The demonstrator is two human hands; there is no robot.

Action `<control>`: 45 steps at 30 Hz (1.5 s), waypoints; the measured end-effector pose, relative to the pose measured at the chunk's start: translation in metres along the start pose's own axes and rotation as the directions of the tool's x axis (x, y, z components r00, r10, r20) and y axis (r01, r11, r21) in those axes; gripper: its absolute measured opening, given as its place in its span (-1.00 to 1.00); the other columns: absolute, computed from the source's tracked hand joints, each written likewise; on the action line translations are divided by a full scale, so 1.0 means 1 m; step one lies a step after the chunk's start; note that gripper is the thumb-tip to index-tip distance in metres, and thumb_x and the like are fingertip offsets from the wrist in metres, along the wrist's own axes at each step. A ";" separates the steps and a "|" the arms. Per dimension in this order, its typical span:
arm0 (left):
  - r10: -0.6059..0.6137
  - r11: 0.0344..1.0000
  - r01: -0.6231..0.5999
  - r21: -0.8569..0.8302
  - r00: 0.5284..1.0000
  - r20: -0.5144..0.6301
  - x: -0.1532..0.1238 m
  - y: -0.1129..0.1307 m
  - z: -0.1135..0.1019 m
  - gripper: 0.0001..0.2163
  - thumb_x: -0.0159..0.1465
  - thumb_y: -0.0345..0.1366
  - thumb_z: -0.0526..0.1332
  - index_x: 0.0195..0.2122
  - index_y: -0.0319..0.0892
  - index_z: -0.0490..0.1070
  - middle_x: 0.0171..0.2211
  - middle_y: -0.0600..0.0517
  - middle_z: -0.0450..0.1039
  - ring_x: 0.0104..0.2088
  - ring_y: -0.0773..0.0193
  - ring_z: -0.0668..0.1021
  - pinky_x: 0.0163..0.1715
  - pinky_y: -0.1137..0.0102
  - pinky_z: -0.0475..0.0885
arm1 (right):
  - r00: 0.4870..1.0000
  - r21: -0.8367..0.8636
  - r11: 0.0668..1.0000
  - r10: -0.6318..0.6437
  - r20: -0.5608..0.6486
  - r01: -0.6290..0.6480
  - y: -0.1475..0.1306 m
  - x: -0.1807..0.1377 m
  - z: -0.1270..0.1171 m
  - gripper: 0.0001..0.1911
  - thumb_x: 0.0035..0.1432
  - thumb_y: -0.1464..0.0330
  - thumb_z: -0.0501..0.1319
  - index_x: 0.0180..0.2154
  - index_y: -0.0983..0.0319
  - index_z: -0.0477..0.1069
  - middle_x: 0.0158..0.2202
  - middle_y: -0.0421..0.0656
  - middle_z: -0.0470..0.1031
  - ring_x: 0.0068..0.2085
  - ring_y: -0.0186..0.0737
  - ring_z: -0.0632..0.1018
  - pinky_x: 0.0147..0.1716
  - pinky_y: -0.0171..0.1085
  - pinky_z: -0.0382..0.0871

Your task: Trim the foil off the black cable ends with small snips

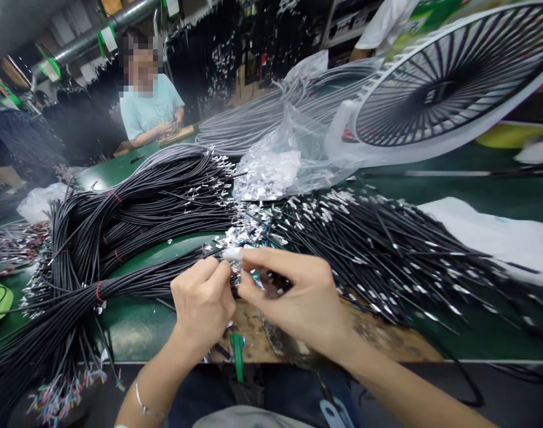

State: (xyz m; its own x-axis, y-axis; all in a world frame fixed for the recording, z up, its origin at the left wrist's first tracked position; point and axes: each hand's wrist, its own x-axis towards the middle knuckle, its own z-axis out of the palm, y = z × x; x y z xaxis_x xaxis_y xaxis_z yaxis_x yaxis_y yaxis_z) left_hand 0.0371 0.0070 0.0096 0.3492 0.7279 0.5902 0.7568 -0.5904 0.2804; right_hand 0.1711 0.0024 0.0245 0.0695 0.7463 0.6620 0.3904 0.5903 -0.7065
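Note:
My left hand (204, 300) is closed in a fist at the table's front, its fingertips curled out of sight. Black cables (150, 276) from a bundle tied with a red band run up to it, and what it grips is hidden. My right hand (302, 297) is bent in a pinch close beside it, with a white covering (232, 254) on the index fingertip. A dark, shiny thing (275, 284) shows blurred under its fingers; I cannot tell whether it is held. Just behind both hands lies a heap of silvery foil scraps (248, 229).
Black cables with silvery ends (364, 249) are piled right, and tied cable bundles (119, 208) lie left. A clear plastic bag (293, 154), grey cable coils (253, 116) and a white fan (432, 95) stand behind. A wooden board (387, 336) lies in front. A person (148, 110) works across the table.

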 end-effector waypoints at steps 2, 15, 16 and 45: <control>0.043 0.999 -0.042 -0.035 0.998 0.042 0.000 -0.003 0.001 -0.78 0.17 -0.54 0.12 -0.60 -0.21 0.32 -0.63 0.11 0.25 -0.61 0.43 0.29 -0.62 0.48 0.09 | 0.975 0.088 0.973 0.217 -0.044 -0.213 0.002 0.008 -0.005 -0.72 -0.11 0.53 0.16 -0.34 0.27 0.57 -0.62 -0.25 0.45 -0.66 -0.43 0.33 -0.70 -0.41 0.21; -0.197 0.907 0.179 -0.381 0.980 -0.008 0.005 -0.012 -0.013 -0.83 0.23 -0.32 0.16 -0.46 -0.19 0.50 -0.57 0.06 0.45 -0.57 0.37 0.44 -0.56 0.48 0.30 | 0.995 0.121 0.992 -0.028 0.095 0.016 0.015 0.008 -0.002 -0.83 0.12 0.46 0.16 -0.48 0.27 0.47 -0.52 -0.14 0.48 -0.51 -0.34 0.46 -0.56 -0.38 0.34; -0.199 0.907 0.187 -0.378 0.980 0.007 0.005 -0.012 -0.012 -0.83 0.23 -0.32 0.16 -0.46 -0.19 0.50 -0.57 0.07 0.44 -0.57 0.37 0.43 -0.56 0.48 0.29 | 0.995 0.112 0.994 -0.031 0.096 0.020 0.016 0.008 -0.002 -0.84 0.12 0.46 0.16 -0.47 0.26 0.47 -0.51 -0.13 0.49 -0.50 -0.33 0.47 -0.54 -0.38 0.35; -0.170 0.963 0.101 -0.250 0.947 -0.274 -0.002 -0.003 -0.003 -0.96 0.18 -0.40 0.23 -0.40 -0.16 0.45 -0.54 0.11 0.41 -0.55 0.41 0.43 -0.57 0.51 0.31 | 0.999 0.117 0.992 0.042 -0.003 -0.041 0.007 -0.002 0.004 -0.80 0.09 0.46 0.15 -0.57 0.26 0.37 -0.66 -0.24 0.34 -0.63 -0.41 0.33 -0.64 -0.42 0.23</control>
State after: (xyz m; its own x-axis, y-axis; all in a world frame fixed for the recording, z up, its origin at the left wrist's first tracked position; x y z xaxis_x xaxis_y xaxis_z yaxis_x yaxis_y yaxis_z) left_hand 0.0317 0.0061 0.0098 0.0507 0.6940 0.7182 0.6256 -0.5826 0.5188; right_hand 0.1700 0.0063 0.0166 0.0883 0.7694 0.6327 0.2767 0.5912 -0.7576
